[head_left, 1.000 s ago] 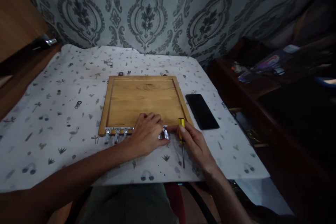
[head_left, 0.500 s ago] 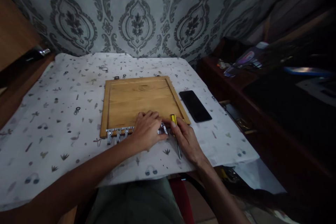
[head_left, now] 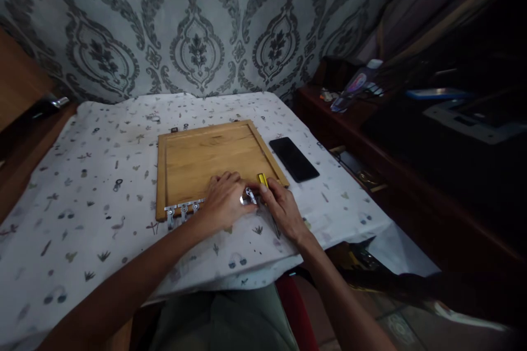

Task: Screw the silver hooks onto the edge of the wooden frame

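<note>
A framed wooden panel (head_left: 209,159) lies flat on the patterned tablecloth. Along its near edge sits a row of several metal hinges (head_left: 184,209), partly hidden by my left wrist. My left hand (head_left: 225,197) rests over that edge, thumb and fingers closed around another metal hinge (head_left: 250,196) toward the right. Close beside it, my right hand (head_left: 284,208) grips a screwdriver (head_left: 262,179) by its yellow handle, the shaft pointing down toward my body. The fingertips of both hands almost meet at the hinge; whether they touch cannot be made out.
A black phone (head_left: 293,159) lies right of the panel. The white tablecloth (head_left: 135,263) hangs over the near edge. On the dark furniture at right stands a clear bottle (head_left: 357,85), above an open drawer (head_left: 362,173). A patterned curtain (head_left: 197,49) hangs behind the table.
The camera view has turned slightly, so the table sits a little further left and more of the curtain shows. Both hands keep nearly the same hold and place at the panel.
</note>
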Demonstrator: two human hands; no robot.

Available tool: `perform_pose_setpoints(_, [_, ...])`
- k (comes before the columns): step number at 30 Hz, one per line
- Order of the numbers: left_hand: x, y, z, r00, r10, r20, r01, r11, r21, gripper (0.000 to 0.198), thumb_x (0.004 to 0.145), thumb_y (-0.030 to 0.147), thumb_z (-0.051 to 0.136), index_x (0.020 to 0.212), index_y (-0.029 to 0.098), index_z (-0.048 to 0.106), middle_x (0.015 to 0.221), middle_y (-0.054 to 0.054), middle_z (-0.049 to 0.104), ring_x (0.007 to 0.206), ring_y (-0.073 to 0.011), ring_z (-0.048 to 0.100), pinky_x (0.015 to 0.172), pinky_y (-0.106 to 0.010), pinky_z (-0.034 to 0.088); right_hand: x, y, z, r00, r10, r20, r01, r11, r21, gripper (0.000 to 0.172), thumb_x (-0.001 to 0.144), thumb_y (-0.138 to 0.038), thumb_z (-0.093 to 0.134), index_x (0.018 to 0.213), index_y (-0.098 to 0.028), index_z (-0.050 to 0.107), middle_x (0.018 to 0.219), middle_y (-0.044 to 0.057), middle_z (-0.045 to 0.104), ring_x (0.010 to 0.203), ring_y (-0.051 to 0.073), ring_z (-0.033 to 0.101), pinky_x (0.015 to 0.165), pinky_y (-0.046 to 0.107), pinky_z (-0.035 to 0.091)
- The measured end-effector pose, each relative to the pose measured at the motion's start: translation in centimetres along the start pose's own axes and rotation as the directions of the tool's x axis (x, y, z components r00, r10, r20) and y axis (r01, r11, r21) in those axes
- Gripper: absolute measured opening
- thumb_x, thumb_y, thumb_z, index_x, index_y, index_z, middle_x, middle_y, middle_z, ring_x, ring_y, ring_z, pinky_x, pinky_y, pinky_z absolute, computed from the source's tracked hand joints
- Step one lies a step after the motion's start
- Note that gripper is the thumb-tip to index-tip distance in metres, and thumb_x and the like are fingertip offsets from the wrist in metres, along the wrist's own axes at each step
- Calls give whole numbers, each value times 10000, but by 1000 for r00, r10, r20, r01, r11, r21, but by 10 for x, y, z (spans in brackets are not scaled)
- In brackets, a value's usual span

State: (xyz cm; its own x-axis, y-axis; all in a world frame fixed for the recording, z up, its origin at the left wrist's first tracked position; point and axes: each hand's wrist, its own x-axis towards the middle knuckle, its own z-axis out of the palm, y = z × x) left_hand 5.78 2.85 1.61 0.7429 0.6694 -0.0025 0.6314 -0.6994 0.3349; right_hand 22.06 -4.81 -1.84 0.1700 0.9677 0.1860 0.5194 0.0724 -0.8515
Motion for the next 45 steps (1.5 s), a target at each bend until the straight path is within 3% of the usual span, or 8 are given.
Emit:
perform_pose_setpoints(8, [8, -6, -47, 996, 7, -92, -27, 977, -213, 243, 975, 323, 526, 1021, 166, 706, 1059, -97, 735, 1006, -251, 667, 900, -392, 491, 1, 2, 0, 1000, 4, 16, -4, 1000, 21, 470, 988, -625, 392, 781, -228, 533, 693, -2, 518, 681, 185, 537, 637, 313, 414])
perform_pose_setpoints(19, [45, 6, -15, 988, -61, 143, 152, 598, -787, 64, 850, 175, 643, 790, 151, 640, 679, 28, 619, 628, -105, 563, 638, -241, 452, 2, 4, -1, 999, -31, 25, 30, 999, 39, 478, 969, -669, 387, 773, -243, 483, 707, 14, 554, 770, 223, 589, 697, 332, 448])
perform_pose_setpoints(26, [40, -20, -56, 943, -224, -247, -127, 443, -887, 189, 897, 318, 663, 811, 169, 585, 795, 4, 626, 755, -117, 608, 714, -235, 532, 0, 4, -4, 999, -37, 27, 33, 993, 117, 640, 922, -813, 284, 734, -244, 511, 710, 29, 605, 724, 228, 629, 717, 352, 485])
perform_pose_setpoints(30, [45, -48, -91, 914, -317, -252, -172, 259, -950, 240, 944, 397, 617, 863, 189, 530, 767, -3, 642, 711, -131, 640, 713, -287, 579, 0, 3, -6, 998, -27, 49, 21, 991, 132, 596, 919, -781, 383, 813, -231, 584, 827, 64, 712, 839, 257, 693, 790, 376, 520])
perform_pose_setpoints(32, [50, -60, -97, 922, -315, -224, -126, 302, -945, 177, 940, 344, 607, 872, 190, 552, 686, 33, 577, 598, -99, 569, 656, -254, 551, -1, 1, -6, 997, -2, 72, -8, 990, 143, 488, 926, -694, 491, 840, -227, 602, 930, 87, 758, 912, 263, 711, 816, 375, 531])
perform_pose_setpoints(36, [58, -68, -82, 1000, -2, -4, -1, 763, -646, 86, 866, 227, 608, 840, 181, 675, 651, 32, 595, 579, -101, 521, 627, -218, 468, -1, 1, -4, 998, 30, 59, -39, 987, 156, 277, 878, -483, 658, 822, -224, 577, 1067, 110, 783, 790, 205, 687, 737, 343, 537])
perform_pose_setpoints(38, [59, -66, -67, 967, 179, 181, -89, 904, -418, 132, 846, 208, 599, 870, 186, 727, 816, -5, 719, 731, -133, 613, 728, -241, 470, 0, 3, -2, 999, 18, 47, -25, 990, 139, 221, 838, -403, 694, 814, -226, 563, 1065, 101, 791, 682, 166, 620, 663, 318, 515])
perform_pose_setpoints(45, [70, -60, -27, 893, 266, 363, -134, 927, -351, 163, 804, 253, 604, 832, 171, 742, 804, 1, 731, 747, -140, 625, 678, -233, 410, 0, 9, 0, 999, -27, 32, 25, 997, 78, 141, 808, -296, 689, 824, -234, 563, 1001, 62, 792, 650, 150, 570, 648, 300, 488])
